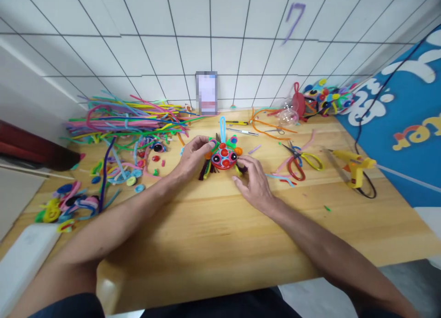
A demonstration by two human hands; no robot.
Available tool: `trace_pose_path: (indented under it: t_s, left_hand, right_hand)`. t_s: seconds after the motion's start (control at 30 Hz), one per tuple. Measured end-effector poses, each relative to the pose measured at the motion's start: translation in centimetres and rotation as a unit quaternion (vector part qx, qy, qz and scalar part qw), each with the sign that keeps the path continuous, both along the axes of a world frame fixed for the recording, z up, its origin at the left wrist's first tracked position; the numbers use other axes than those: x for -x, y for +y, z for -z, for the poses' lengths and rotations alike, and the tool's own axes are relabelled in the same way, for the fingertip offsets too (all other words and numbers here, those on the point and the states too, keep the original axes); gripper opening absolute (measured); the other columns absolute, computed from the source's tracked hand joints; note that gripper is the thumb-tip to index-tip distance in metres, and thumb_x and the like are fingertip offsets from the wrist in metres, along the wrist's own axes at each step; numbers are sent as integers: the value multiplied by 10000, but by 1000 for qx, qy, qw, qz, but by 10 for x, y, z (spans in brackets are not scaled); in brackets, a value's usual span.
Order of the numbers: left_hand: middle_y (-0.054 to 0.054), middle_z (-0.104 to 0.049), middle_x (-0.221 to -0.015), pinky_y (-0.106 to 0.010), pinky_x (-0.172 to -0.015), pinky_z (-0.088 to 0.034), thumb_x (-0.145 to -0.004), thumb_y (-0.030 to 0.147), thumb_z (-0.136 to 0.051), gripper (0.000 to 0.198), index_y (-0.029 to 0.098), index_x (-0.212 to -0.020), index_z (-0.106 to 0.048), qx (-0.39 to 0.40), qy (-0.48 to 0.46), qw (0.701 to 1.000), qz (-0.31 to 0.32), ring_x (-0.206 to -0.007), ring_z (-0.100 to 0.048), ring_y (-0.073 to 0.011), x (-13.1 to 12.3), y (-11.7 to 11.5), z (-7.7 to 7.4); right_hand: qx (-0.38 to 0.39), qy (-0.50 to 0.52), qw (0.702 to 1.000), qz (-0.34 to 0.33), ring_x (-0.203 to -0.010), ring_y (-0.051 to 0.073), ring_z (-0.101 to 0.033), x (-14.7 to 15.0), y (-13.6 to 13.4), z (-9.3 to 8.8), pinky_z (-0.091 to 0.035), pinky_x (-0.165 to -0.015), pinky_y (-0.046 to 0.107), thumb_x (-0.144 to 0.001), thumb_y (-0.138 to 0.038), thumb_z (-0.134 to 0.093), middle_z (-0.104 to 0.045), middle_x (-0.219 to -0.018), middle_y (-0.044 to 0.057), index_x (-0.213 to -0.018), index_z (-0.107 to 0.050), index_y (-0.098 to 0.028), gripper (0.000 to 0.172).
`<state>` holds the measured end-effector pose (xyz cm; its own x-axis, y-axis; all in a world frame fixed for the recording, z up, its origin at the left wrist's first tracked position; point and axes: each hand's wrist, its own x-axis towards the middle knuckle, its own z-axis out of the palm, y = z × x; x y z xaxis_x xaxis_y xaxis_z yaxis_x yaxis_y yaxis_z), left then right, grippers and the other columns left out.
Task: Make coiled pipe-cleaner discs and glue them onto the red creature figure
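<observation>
A round ornament (224,155) made of coiled pipe cleaners, mostly red with a blue loop on top, lies on the wooden table (213,230) at its middle. My left hand (193,156) grips the ornament's left edge with thumb and fingers pinched. My right hand (253,180) rests just right of it, fingers curled at its lower right edge and touching dark pipe cleaner ends there.
A heap of coloured pipe cleaners (127,118) lies at the back left, with coiled pieces (74,201) nearer the left edge. Scissors (299,159) and a yellow glue gun (353,164) lie to the right. More finished ornaments (325,99) sit at the back right. A phone (206,93) leans on the tiled wall.
</observation>
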<state>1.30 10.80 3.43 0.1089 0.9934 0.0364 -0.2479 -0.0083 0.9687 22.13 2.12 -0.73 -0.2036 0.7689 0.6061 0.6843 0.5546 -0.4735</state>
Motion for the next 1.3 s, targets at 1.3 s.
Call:
trace_pose_path:
  t_s: [1.3]
  left_hand:
    - [24, -652, -750, -249, -672, -465, -768, 502, -821, 359, 181, -837, -675, -12, -2, 999, 52, -697, -574, -130, -5, 2, 18]
  right_hand:
    - [184, -49, 982, -17, -688, 156, -560, 20, 79, -142, -415, -669, 294, -901, -215, -620, -633, -727, 0, -789, -673, -192, 126]
